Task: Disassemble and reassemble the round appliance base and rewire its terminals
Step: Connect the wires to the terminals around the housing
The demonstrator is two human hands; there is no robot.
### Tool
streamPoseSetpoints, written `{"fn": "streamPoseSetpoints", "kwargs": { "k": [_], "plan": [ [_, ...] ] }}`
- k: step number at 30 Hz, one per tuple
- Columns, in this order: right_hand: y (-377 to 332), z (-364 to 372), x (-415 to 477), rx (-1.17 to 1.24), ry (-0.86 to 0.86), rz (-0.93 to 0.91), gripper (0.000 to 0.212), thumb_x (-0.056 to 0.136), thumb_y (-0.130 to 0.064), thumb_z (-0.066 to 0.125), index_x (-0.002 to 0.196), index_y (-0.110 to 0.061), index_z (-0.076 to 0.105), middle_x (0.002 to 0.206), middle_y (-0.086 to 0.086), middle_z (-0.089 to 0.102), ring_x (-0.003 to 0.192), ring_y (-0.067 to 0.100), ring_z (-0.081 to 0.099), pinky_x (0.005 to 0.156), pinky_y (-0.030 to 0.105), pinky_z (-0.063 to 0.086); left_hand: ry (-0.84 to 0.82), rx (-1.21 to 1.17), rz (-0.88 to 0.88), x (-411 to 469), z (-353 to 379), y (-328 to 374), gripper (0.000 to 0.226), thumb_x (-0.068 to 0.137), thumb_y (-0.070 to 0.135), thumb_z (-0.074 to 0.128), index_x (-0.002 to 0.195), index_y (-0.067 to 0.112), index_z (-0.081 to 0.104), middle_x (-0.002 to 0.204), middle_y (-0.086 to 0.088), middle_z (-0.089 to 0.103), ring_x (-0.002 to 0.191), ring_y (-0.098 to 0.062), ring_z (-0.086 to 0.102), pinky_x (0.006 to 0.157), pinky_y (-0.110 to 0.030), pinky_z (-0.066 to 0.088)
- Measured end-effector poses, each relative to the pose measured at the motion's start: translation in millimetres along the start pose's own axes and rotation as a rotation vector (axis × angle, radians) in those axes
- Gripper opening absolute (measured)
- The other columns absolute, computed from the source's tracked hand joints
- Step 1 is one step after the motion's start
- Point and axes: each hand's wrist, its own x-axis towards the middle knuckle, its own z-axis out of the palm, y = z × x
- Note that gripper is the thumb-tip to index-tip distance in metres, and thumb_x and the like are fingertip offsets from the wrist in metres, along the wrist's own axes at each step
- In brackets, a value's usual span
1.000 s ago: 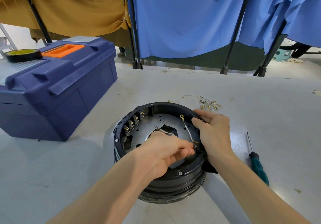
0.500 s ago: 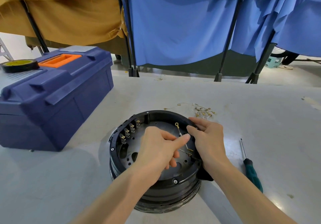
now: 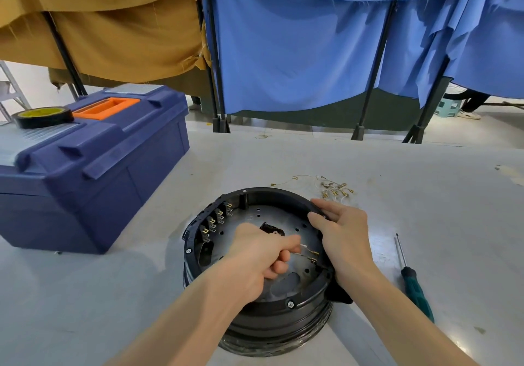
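One round base [image 3: 255, 317] on one bench [image 3: 141, 294]. Two hands at it: one left hand [image 3: 255, 255] pinching one thin wire [image 3: 310, 250], one right hand [image 3: 343, 232] gripping the right rim. Four terminal blocks [image 3: 212, 222] in a row along the left inner wall. Two hex screws [image 3: 290, 304] showing on the rim. One blue toolbox [image 3: 93, 184] at far left, with one tape roll [image 3: 42, 116] on top. One screwdriver [image 3: 411, 280] at right. Loose wires [image 3: 334, 189] beyond the base, too tangled to count.
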Motion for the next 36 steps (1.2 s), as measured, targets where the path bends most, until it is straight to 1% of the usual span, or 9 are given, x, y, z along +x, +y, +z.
{"fn": "streamPoseSetpoints", "kwargs": {
  "k": [9, 14, 19, 22, 27, 29, 32, 34, 36],
  "plan": [
    [1, -1, 1, 0.011, -0.006, -0.013, 0.032, 0.088, 0.000, 0.064, 0.117, -0.010, 0.070, 0.101, 0.000, 0.071, 0.092, 0.006, 0.066, 0.089, 0.027, 0.051, 0.094, 0.057, 0.135, -3, 11, -8, 0.017, 0.081, 0.006, 0.075, 0.081, -0.010, 0.070, 0.040, -0.002, 0.046, 0.029, -0.011, 0.033, 0.034, -0.013, 0.028],
    [4, -1, 2, 0.022, -0.018, -0.013, 0.030, 0.088, 0.000, 0.064, 0.116, -0.012, 0.070, 0.103, 0.000, 0.072, 0.097, 0.010, 0.067, 0.090, 0.027, 0.051, 0.096, 0.123, 0.197, -10, 5, -5, 0.030, 0.078, 0.020, 0.082, 0.082, -0.008, 0.071, 0.040, -0.003, 0.051, 0.030, -0.013, 0.037, 0.037, -0.016, 0.035],
    [1, -11, 10, -0.034, -0.108, -0.019, 0.028, 0.090, -0.001, 0.062, 0.099, -0.026, 0.072, 0.085, -0.013, 0.075, 0.080, 0.007, 0.072, 0.076, 0.025, 0.057, 0.504, 0.474, 0.554, -6, -30, 11, 0.036, 0.078, 0.048, 0.076, 0.063, 0.016, 0.071, 0.048, 0.001, 0.061, 0.042, -0.013, 0.055, 0.051, -0.026, 0.047],
    [-4, -26, 22, -0.084, -0.194, 0.003, 0.027, 0.088, 0.001, 0.064, 0.097, -0.022, 0.074, 0.084, -0.011, 0.077, 0.080, 0.012, 0.073, 0.078, 0.030, 0.058, 0.694, 0.766, 0.684, 8, -58, 15, 0.024, 0.085, 0.047, 0.069, 0.094, 0.025, 0.071, 0.079, 0.008, 0.065, 0.086, -0.018, 0.063, 0.075, -0.033, 0.050],
    [-13, -59, 42, -0.121, -0.304, 0.067, 0.028, 0.081, 0.010, 0.067, 0.098, -0.011, 0.074, 0.089, 0.005, 0.077, 0.088, 0.028, 0.072, 0.090, 0.046, 0.056, 0.221, 0.697, 0.598, 34, -76, 6, 0.062, 0.086, 0.041, 0.070, 0.142, 0.026, 0.048, 0.135, 0.010, 0.055, 0.128, -0.007, 0.047, 0.107, -0.026, 0.035],
    [-13, -68, 46, -0.157, -0.339, 0.060, 0.026, 0.079, 0.010, 0.069, 0.094, -0.010, 0.075, 0.091, 0.008, 0.077, 0.093, 0.031, 0.070, 0.092, 0.047, 0.054, 0.086, 0.567, 0.579, 39, -70, 3, 0.052, 0.086, 0.033, 0.072, 0.135, 0.027, 0.056, 0.130, 0.011, 0.062, 0.120, -0.003, 0.055, 0.107, -0.029, 0.041],
    [-14, -77, 51, -0.222, -0.390, 0.042, 0.017, 0.081, 0.001, 0.073, 0.092, -0.011, 0.075, 0.092, 0.010, 0.076, 0.094, 0.028, 0.070, 0.090, 0.043, 0.054, 0.109, 0.563, 0.630, 46, -61, 0, 0.012, 0.083, 0.033, 0.074, 0.094, 0.036, 0.074, 0.091, 0.015, 0.075, 0.087, 0.002, 0.068, 0.080, -0.021, 0.052],
    [-16, -80, 58, -0.288, -0.421, 0.005, 0.007, 0.089, -0.016, 0.070, 0.089, -0.014, 0.077, 0.088, 0.008, 0.076, 0.083, 0.017, 0.070, 0.078, 0.033, 0.055, 0.172, 0.585, 0.653, 49, -58, 2, 0.010, 0.078, 0.039, 0.077, 0.085, 0.032, 0.074, 0.080, 0.017, 0.073, 0.078, 0.005, 0.066, 0.073, -0.018, 0.049],
    [-16, -78, 71, -0.345, -0.353, -0.040, 0.021, 0.095, -0.023, 0.063, 0.089, -0.009, 0.076, 0.082, 0.007, 0.076, 0.074, 0.013, 0.069, 0.065, 0.021, 0.055, 0.223, 0.591, 0.661, 52, -55, 3, 0.017, 0.077, 0.045, 0.076, 0.081, 0.028, 0.074, 0.076, 0.014, 0.073, 0.075, 0.002, 0.066, 0.075, -0.021, 0.052]
  ]
}}
